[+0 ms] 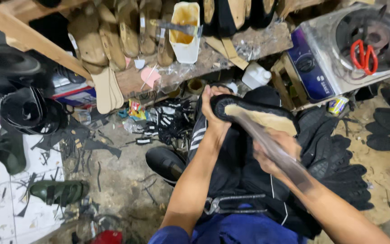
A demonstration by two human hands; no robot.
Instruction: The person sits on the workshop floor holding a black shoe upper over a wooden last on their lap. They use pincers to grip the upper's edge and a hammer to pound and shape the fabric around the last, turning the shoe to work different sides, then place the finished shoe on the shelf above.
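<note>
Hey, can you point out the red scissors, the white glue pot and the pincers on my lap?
red scissors [364, 56], head view, where the two red handle loops meet.
white glue pot [185, 45], head view, on its front wall.
pincers [235, 202], head view, middle of the metal handles.

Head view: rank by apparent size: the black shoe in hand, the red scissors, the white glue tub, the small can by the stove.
1. Black shoe, gripped by the left hand; nearest the camera, so it looks inflated.
2. White glue tub.
3. Red scissors.
4. Small can.
Tub versus scissors is fairly close.
</note>
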